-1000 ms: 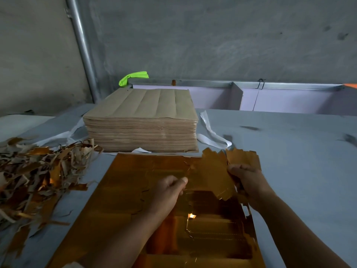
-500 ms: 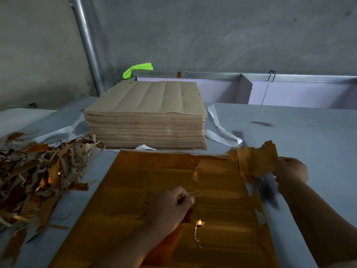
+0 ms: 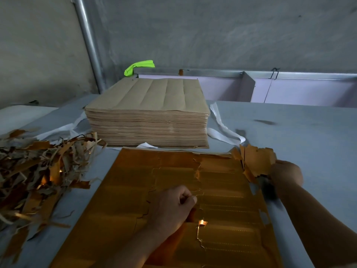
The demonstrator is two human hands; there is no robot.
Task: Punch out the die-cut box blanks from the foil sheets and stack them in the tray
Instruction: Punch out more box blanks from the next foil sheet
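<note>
Foil sheet (image 3: pixel 173 171): flat on the table (image 3: pixel 289 132) before me.
Brown stack (image 3: pixel 148 113): just behind it.
Scrap pile (image 3: pixel 38 171): to my left.
Torn foil piece (image 3: pixel 257 161): gripped by my right hand (image 3: pixel 286 174) at the sheet's far-right corner.
Left hand (image 3: pixel 170 209): curled on the sheet; whether it pinches, I cannot tell.

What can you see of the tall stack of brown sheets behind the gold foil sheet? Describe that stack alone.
The stack of brown sheets looks like kraft card, many thin layers squared into a thick block. Its top sheet shows lengthwise creases. It lies flat on the grey table, behind the foil sheet, with white strips showing around its base. The left hand, on the foil sheet, and the right hand, gripping a torn foil piece, do not touch it.
</note>
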